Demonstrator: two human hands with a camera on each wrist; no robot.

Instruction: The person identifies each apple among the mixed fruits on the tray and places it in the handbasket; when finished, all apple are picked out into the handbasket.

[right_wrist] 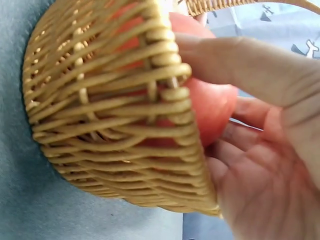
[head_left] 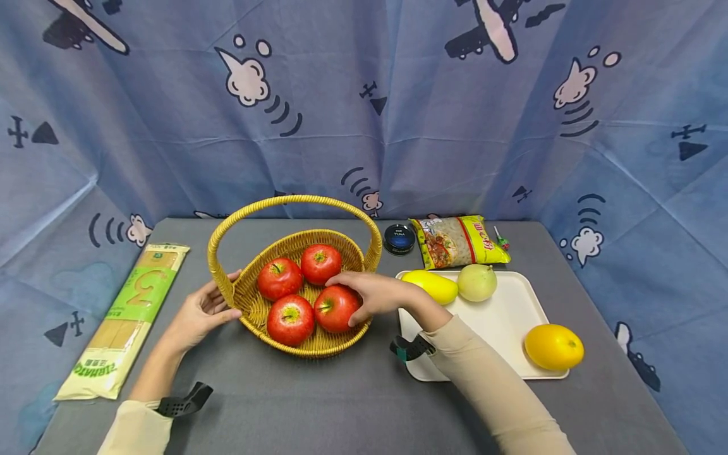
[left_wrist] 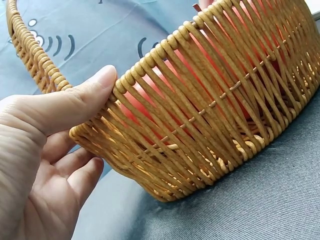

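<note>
— What's the setting?
— Grey table (head_left: 352, 404), blue airplane-print curtain behind. My right hand (head_left: 372, 294) curls over the front-right apple (head_left: 337, 308) inside the basket (head_left: 318, 344); my left hand (head_left: 199, 313) pinches the rim.
— How will the apple handle?
— I judge it firm, smooth, slightly slippery; wrap it around the middle.
— Do the wrist views add anything?
— The left wrist shows my thumb (left_wrist: 75, 97) on the weave; the head view hides it.

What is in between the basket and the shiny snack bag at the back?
A small round dark tin sits between the basket and the snack bag, on the grey table. Only the head view shows it.
</note>
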